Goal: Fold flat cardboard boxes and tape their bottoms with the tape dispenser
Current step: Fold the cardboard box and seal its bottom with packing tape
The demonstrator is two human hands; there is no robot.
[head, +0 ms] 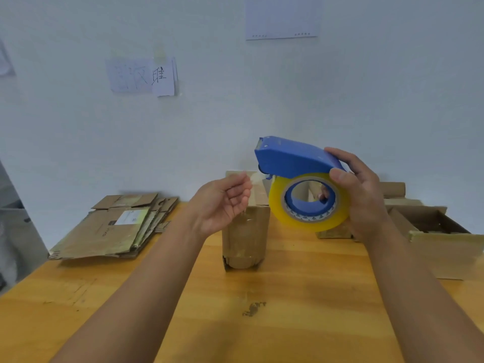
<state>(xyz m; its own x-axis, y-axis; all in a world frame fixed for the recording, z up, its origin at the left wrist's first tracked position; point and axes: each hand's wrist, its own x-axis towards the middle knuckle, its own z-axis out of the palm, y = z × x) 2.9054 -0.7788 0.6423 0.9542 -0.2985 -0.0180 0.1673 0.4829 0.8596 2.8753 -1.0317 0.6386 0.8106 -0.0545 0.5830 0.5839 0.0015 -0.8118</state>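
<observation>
My right hand (pixel 358 195) grips a blue tape dispenser (pixel 293 157) with a yellowish roll of clear tape (pixel 309 203), held up above the table. My left hand (pixel 222 203), palm up, pinches the loose end of the tape (pixel 255 178) near the dispenser's mouth. Behind and below both hands a small folded cardboard box (pixel 245 237) stands upright on the wooden table (pixel 262 323), with clear tape on its near face.
A stack of flat cardboard boxes (pixel 115 226) lies at the table's back left. An open cardboard box (pixel 442 237) sits at the right, more cardboard behind it. A white wall with paper notes (pixel 142 76) rises behind the table.
</observation>
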